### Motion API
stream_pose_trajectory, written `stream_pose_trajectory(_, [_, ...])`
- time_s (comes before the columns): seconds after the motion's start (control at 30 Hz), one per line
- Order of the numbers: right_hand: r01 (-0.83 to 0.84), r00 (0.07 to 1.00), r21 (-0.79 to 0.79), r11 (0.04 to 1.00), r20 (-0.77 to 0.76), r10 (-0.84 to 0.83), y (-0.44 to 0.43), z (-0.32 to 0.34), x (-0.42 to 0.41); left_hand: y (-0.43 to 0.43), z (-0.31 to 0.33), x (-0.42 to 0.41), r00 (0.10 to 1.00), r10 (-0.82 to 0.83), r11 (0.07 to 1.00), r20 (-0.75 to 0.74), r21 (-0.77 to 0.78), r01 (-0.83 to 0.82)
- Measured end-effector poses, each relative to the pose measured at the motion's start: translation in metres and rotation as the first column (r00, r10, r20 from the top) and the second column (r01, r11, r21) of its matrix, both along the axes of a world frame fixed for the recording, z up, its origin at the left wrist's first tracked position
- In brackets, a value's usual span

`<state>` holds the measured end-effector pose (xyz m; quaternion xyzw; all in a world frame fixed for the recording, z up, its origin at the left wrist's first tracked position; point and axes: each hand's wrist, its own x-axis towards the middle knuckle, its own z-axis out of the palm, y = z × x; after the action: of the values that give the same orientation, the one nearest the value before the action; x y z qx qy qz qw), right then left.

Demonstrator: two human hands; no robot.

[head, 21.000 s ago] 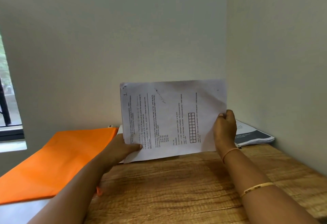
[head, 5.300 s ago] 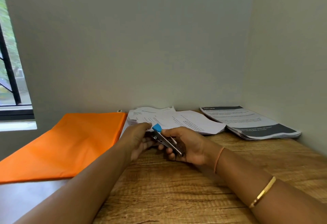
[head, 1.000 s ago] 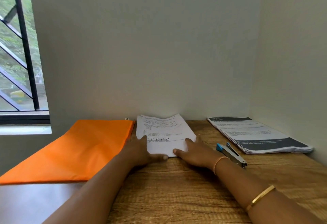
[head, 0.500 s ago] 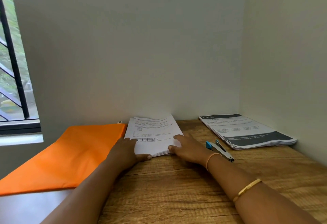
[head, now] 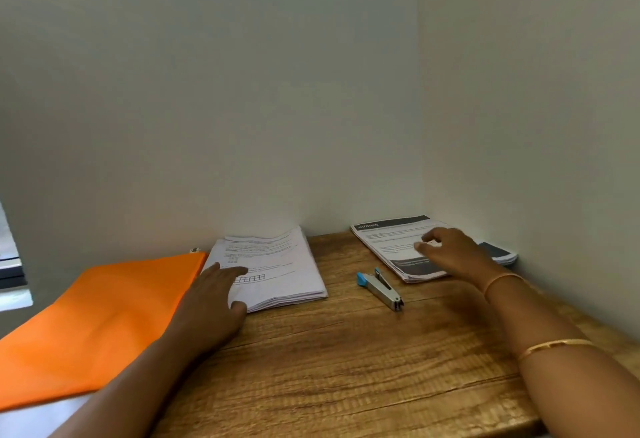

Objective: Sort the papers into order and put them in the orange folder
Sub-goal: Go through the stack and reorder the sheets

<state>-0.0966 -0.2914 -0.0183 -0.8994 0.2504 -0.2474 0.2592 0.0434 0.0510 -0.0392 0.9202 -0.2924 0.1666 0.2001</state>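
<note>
The papers (head: 273, 264) lie as a squared stack of white printed sheets on the desk (head: 346, 368), their far edge near the wall and their left edge just beside the orange folder (head: 97, 313). The folder lies flat and closed, with nothing in it that can be seen. The left hand (head: 214, 295) rests on the near left corner of the stack. Its fingers (head: 235, 270) are straight and a little spread, pressing the sheets down rather than gripping them.

The right hand (head: 450, 250) is over a second stack (head: 398, 257), printed with dark bands, which lies in the far right corner of the desk. Its fingers (head: 427, 238) are half curled, with thumb and forefinger close together. The hand is blurred, so it cannot be told whether they pinch a sheet or only hover. A stapler (head: 379, 288) with a blue end lies on the desk between the two stacks, touching neither.

The step in hand looks like taking up the second stack while the first is held in place, so the filing has not begun. The next move probably calls for a clean grip under that stack's near edge, so that the sheets lift together without fanning. After that, the folder must be opened before either stack can go in.
</note>
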Motion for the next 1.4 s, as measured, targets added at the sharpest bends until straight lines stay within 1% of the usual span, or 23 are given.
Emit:
stream_pose_trajectory(0.1, [-0.078, 0.965, -0.01, 0.997, -0.254, 0.073, 0.008, -0.006, -0.006, -0.002, -0.001, -0.003, 0.999, -0.019, 0.997, 0.035, -0.072, 0.021])
stream_pose_trajectory(0.17, [-0.103, 0.927, -0.09, 0.991, -0.369, 0.063, 0.014, -0.01, -0.002, -0.003, -0.001, -0.005, 0.997, -0.028, 0.993, 0.075, -0.113, 0.037])
stream_pose_trajectory(0.23, [-0.13, 0.901, -0.183, 0.975, -0.431, 0.039, 0.017, -0.013, 0.004, -0.004, -0.001, -0.008, 0.993, -0.035, 0.987, 0.116, -0.153, 0.052])
stream_pose_trajectory(0.3, [-0.142, 0.892, -0.237, 0.961, -0.451, 0.02, 0.02, -0.016, 0.008, -0.006, 0.0, -0.01, 0.989, -0.036, 0.98, 0.144, -0.191, 0.064])
stream_pose_trajectory(0.57, [-0.125, 0.923, -0.433, 0.893, -0.381, -0.056, 0.026, -0.016, 0.011, -0.005, 0.0, -0.012, 0.991, -0.02, 0.972, 0.136, -0.23, 0.052])
stream_pose_trajectory(0.8, [-0.046, 0.931, -0.537, 0.843, -0.33, -0.159, 0.023, -0.013, 0.009, -0.004, 0.001, -0.01, 0.991, -0.023, 0.969, 0.128, -0.242, 0.054])
stream_pose_trajectory(0.97, [0.095, 0.958, -0.526, 0.845, -0.182, -0.222, 0.019, -0.008, 0.006, -0.004, 0.003, -0.008, 0.99, -0.039, 0.957, 0.136, -0.281, 0.077])
stream_pose_trajectory(1.07, [0.191, 0.967, -0.549, 0.814, -0.039, -0.253, 0.018, -0.006, 0.003, -0.005, 0.004, -0.009, 0.991, -0.055, 0.937, 0.122, -0.337, 0.093])
stream_pose_trajectory(1.13, [0.218, 0.968, -0.578, 0.786, 0.024, -0.25, 0.02, -0.004, 0.002, -0.007, 0.004, -0.009, 0.993, -0.075, 0.918, 0.089, -0.383, 0.103])
stream_pose_trajectory(1.2, [0.21, 0.973, -0.594, 0.776, 0.046, -0.228, 0.023, -0.002, 0.004, -0.012, 0.006, -0.01, 0.995, -0.093, 0.896, 0.044, -0.432, 0.103])
stream_pose_trajectory(1.33, [0.161, 0.983, -0.63, 0.76, 0.037, -0.178, 0.032, 0.001, 0.011, -0.031, 0.013, -0.015, 0.989, -0.122, 0.851, -0.081, -0.522, 0.062])
stream_pose_trajectory(1.4, [0.117, 0.989, -0.641, 0.759, 0.005, -0.148, 0.035, 0.001, 0.015, -0.047, 0.016, -0.015, 0.968, -0.159, 0.848, -0.192, -0.529, 0.034])
